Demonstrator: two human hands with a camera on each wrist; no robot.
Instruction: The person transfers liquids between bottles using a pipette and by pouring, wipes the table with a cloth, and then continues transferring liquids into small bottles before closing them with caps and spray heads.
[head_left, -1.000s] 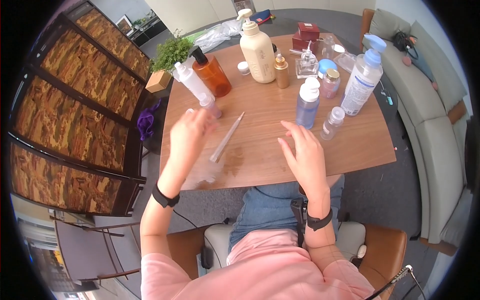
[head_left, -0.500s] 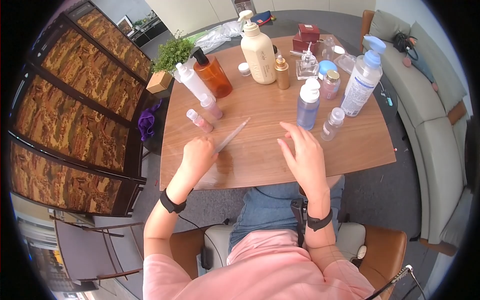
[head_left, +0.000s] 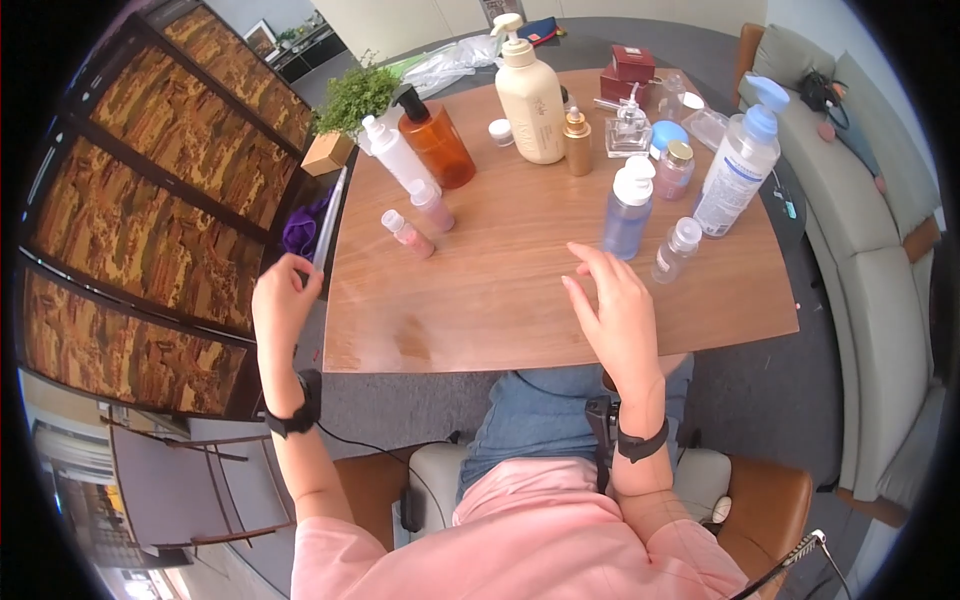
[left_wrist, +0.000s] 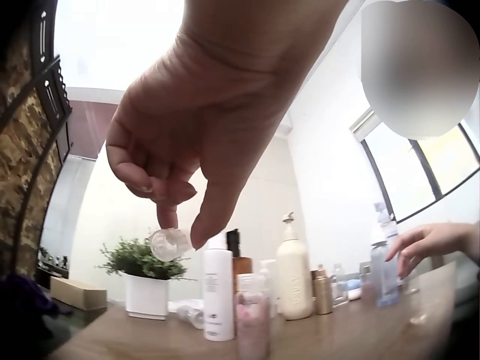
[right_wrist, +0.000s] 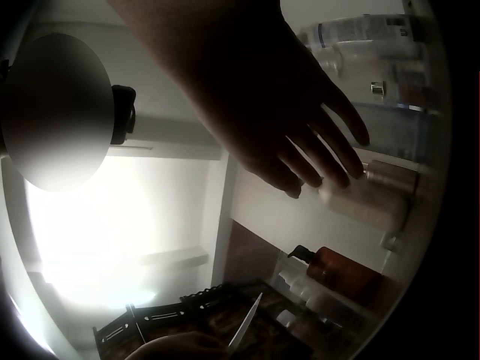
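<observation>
My left hand (head_left: 287, 312) is out past the table's left edge, pinching a long, clear, tapered tube (head_left: 331, 222) between thumb and fingertips. The tube slants upward with its thin end pointing away from me. A round clear end of it shows under the fingertips in the left wrist view. Two small pink bottles (head_left: 409, 236) stand on the table to the right of this hand. My right hand (head_left: 618, 305) hovers over the table's right half, fingers loosely spread and holding nothing. Its fingertips are close before a lilac-blue pump bottle (head_left: 627, 225); a small clear bottle (head_left: 676, 253) stands beside it.
At the back left of the wooden table (head_left: 500, 310) are a white bottle (head_left: 398, 160), an amber pump bottle (head_left: 440, 150) and a potted plant (head_left: 357, 100). A cream pump bottle (head_left: 532, 110) stands mid-back. A tall blue-topped bottle (head_left: 735, 180) and dark red boxes (head_left: 630, 70) occupy the right.
My left hand came down from beside the small pink bottles, took hold of the clear tube lying on the table, then carried it left past the table edge. My right hand has hardly moved.
</observation>
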